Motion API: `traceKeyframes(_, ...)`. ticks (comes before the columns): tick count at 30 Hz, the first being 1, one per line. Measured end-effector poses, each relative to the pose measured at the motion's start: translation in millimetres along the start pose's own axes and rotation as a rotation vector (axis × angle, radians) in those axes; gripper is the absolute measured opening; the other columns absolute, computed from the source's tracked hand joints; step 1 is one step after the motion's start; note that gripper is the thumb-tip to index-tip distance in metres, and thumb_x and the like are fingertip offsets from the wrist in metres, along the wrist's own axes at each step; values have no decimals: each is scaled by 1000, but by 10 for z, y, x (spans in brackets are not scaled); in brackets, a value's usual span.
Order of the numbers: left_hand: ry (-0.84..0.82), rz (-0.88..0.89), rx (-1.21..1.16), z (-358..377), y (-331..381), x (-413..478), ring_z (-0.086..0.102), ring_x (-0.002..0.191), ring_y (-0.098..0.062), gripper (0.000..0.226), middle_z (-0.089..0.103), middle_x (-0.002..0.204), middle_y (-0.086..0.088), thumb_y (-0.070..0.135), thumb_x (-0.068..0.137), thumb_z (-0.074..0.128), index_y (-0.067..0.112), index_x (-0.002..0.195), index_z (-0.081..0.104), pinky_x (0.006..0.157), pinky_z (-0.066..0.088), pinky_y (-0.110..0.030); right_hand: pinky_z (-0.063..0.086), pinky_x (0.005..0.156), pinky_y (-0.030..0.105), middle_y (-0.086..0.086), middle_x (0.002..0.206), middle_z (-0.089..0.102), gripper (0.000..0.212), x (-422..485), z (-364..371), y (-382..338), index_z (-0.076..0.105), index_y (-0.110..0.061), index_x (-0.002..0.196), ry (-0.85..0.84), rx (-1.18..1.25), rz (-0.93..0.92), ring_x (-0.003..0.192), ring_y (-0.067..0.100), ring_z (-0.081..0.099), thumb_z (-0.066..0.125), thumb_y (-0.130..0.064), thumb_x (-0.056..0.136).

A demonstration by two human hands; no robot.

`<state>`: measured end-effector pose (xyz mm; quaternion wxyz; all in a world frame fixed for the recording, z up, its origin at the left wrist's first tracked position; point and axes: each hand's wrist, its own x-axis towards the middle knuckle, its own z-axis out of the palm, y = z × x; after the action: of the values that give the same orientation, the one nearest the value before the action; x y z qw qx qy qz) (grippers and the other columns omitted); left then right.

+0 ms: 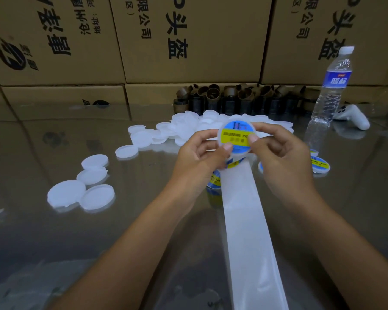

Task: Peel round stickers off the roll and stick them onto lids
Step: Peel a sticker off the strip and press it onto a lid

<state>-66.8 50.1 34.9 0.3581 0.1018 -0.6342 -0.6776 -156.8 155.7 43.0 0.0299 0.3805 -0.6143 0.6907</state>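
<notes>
Grey table (43,253) heaped with white lids (188,124) toward the far edge, loose ones (81,193) trailing left. Brown cardboard cores (233,97) along that edge; far right, upright water bottle (329,92) beside a white controller (354,117). White backing strip (249,231) reaching the near edge, labelled lids (320,165) just right.

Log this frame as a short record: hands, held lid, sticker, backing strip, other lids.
left hand: holds lid at its left rim, thumb on sticker
right hand: holds its right rim, thumb on sticker
sticker: blue and yellow, on the lid's face
backing strip: white, runs from the hands toward the camera
bare lids: heap behind hands, several scattered left
stickered lids: beside right hand
</notes>
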Motion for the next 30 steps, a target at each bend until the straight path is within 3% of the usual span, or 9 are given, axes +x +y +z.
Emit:
traceKeyframes(5, 285, 2, 164, -105, -87, 91, 61, 73, -8, 23, 61, 81, 1, -1, 92, 52, 20, 89, 59, 69, 51, -20, 49, 78, 32, 7, 93, 66, 17, 236, -296, 336, 63, -19, 105, 504, -49, 200, 80, 15, 59, 51, -10, 95)
traceKeyframes(7, 325, 15, 277, -140, -138, 101, 56, 74, -6, 23, 58, 82, 2, -4, 93, 48, 16, 91, 59, 63, 47, -11, 49, 82, 34, 11, 99, 64, 20, 303, -444, 491, 64, -13, 110, 680, -33, 331, 85, 18, 58, 50, -12, 95)
traceKeyframes(10, 334, 14, 454, -195, -207, 114, 51, 69, -1, 23, 58, 84, 3, -5, 91, 47, 12, 93, 62, 59, 40, -3, 51, 85, 37, 15, 100, 63, 26, 360, -576, 689, 62, -2, 116, 746, -8, 513, 78, 20, 59, 52, -10, 93)
traceKeyframes(13, 223, 26, 593, -199, -226, 107, 47, 65, -5, 32, 53, 85, -3, -5, 88, 47, 24, 84, 62, 58, 37, -7, 48, 94, 40, 21, 116, 62, 29, 356, -583, 716, 59, 0, 119, 699, -15, 579, 96, 28, 62, 53, -11, 92)
traceKeyframes(16, 110, 84, 751, -176, -202, 66, 46, 72, -3, 44, 41, 88, 2, -10, 84, 44, 31, 85, 62, 63, 36, -3, 32, 96, 14, 18, 133, 46, 35, 303, -539, 534, 57, -5, 124, 677, -342, 448, 112, 24, 52, 54, -12, 90)
traceKeyframes(18, 39, 105, 850, -170, -181, 37, 44, 78, 0, 48, 35, 87, 9, -11, 81, 42, 33, 88, 61, 65, 33, 1, 30, 81, 0, 12, 125, 44, 32, 248, -437, 354, 60, -10, 121, 581, -403, 224, 94, 9, 54, 56, -10, 89)
traceKeyframes(20, 2, 114, 891, -170, -165, 24, 43, 80, 1, 45, 32, 87, 12, -8, 81, 43, 33, 88, 59, 65, 33, 1, 35, 74, 2, -1, 110, 52, 23, 150, -247, 174, 66, -14, 112, 352, -302, 50, 79, -6, 52, 57, -13, 90)
traceKeyframes(25, -38, 181, 864, -165, -144, -17, 44, 80, 1, 36, 33, 89, 10, -6, 81, 47, 27, 91, 58, 63, 35, 0, 35, 93, 17, -16, 103, 60, 15, -132, 79, 23, 69, -34, 97, -296, -419, -140, 108, 2, 48, 69, -31, 82)
traceKeyframes(30, -36, 114, 949, -197, -166, 5, 45, 76, -3, 38, 33, 86, 12, -4, 82, 45, 32, 87, 55, 59, 37, -10, 41, 87, 22, -7, 97, 63, 25, -86, -42, 135, 67, -28, 99, -343, -535, -2, 96, 8, 55, 75, -22, 76)
